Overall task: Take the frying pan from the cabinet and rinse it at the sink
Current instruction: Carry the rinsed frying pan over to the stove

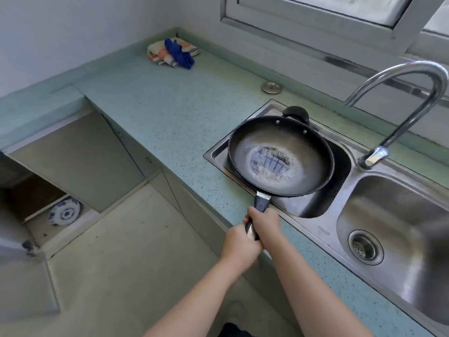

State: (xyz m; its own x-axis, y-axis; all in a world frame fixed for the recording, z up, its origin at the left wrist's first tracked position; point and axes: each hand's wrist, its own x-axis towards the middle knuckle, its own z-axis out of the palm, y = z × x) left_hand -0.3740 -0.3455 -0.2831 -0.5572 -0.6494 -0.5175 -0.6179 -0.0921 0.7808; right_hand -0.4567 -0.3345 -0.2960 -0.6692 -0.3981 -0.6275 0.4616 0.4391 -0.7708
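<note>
Both hands grip the frying pan's straight black handle (pixel 262 203), one behind the other. The left hand (pixel 239 243) closes round its tail end, nearest the body. The right hand (pixel 264 221) wraps it just ahead, nearer the bowl. From the hands the handle runs away and slightly right, so the pan's long axis points from the person towards the far wall.

The round black frying pan with a worn pale centre (pixel 279 156) is out of the cabinet and held roughly level over the small left basin of the stainless steel double sink (pixel 340 190). Whether it touches the basin's edge I cannot tell.

The curved chrome faucet (pixel 413 113) stands behind and to the right, its spout mouth above the pan's far right rim rather than the centre. No water shows. I judge the rinse turns on that offset: the pan goes forward and right, or the spout swings left, and the right hand is the nearer one to the tap.
</note>
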